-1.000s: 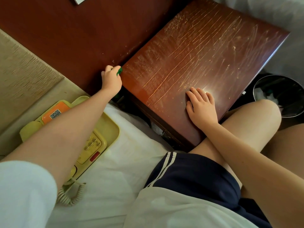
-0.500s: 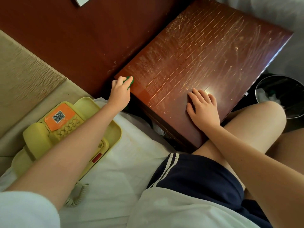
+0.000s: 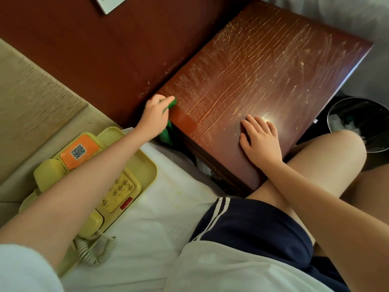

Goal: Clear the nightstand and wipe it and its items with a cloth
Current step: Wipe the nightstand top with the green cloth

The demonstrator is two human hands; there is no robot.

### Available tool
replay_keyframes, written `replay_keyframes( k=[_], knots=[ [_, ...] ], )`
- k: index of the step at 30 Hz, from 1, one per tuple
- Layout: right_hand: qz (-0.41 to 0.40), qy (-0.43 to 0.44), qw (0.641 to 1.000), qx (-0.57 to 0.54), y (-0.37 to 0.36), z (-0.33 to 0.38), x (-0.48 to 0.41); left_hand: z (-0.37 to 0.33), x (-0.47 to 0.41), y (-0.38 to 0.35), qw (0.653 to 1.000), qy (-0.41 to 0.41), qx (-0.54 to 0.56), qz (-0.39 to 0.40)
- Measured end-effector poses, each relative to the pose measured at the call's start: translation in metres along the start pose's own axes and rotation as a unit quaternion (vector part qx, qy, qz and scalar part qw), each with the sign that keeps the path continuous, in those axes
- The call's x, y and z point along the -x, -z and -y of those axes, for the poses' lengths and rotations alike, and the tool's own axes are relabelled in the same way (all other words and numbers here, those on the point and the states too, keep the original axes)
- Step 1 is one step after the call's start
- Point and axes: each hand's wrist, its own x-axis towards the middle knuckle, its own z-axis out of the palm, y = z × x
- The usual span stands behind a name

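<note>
the green cloth (image 3: 165, 133) is bunched in the person's left hand (image 3: 155, 116) at the near left corner of the desk (image 3: 273, 70), part of it pressed on the top under the fingertips and the rest hanging down past the corner into the dark gap beside the bed; the fingers (image 3: 162, 100) are curled round it, gripping it against the wood. the desk top is dark red-brown, glossy, scored with long pale scratches and streaks, and nothing stands on it. the right hand (image 3: 260, 142) lies palm down near the front edge, its fingers straight and close together, the thumb held a little apart, holding nothing. the bare knees are tucked up against the front of the desk, with navy shorts (image 3: 252, 232) above them. to the left, a yellow telephone (image 3: 120, 186) with an orange label lies on the white bed sheet (image 3: 168, 207), partly under the left forearm, its coiled cord trailing toward me. a black waste bin (image 3: 345, 101) with crumpled white stuff inside stands on the floor to the right of the desk, and a dark wooden wall panel (image 3: 94, 49) runs behind
</note>
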Motion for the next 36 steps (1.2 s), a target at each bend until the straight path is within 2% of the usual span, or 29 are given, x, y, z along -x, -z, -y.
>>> replay_keyframes(
  k=[2, 4, 9, 21, 26, 30, 32, 36],
  knots=[
    [-0.002, 0.000, 1.000, -0.002, 0.000, 0.000, 0.000, 0.008, -0.018, 0.006, 0.996, 0.086, -0.019, -0.025],
    [-0.005, -0.001, 1.000, -0.004, 0.000, 0.000, 0.000, 0.012, -0.031, 0.006, 0.990, 0.136, -0.039, -0.017],
    [-0.015, 0.000, 1.000, -0.004, 0.000, 0.000, 0.000, 0.011, -0.040, -0.002, 0.985, 0.160, -0.065, 0.005],
    [-0.005, 0.002, 1.000, -0.001, -0.001, 0.000, 0.000, -0.004, -0.007, -0.018, 0.995, 0.038, -0.096, 0.010],
    [-0.016, 0.003, 1.000, -0.004, 0.000, -0.001, 0.000, -0.027, 0.024, -0.028, 0.994, -0.068, -0.078, 0.041],
    [-0.016, 0.002, 1.000, -0.005, -0.001, -0.001, -0.001, -0.029, 0.030, -0.027, 0.984, -0.146, -0.031, 0.095],
    [-0.020, 0.004, 1.000, -0.007, -0.002, -0.001, -0.001, -0.021, 0.018, -0.023, 0.991, -0.118, -0.001, 0.059],
    [-0.041, 0.007, 0.999, -0.006, -0.003, -0.001, -0.001, 0.001, -0.019, -0.011, 0.996, 0.071, -0.001, -0.059]
  ],
)
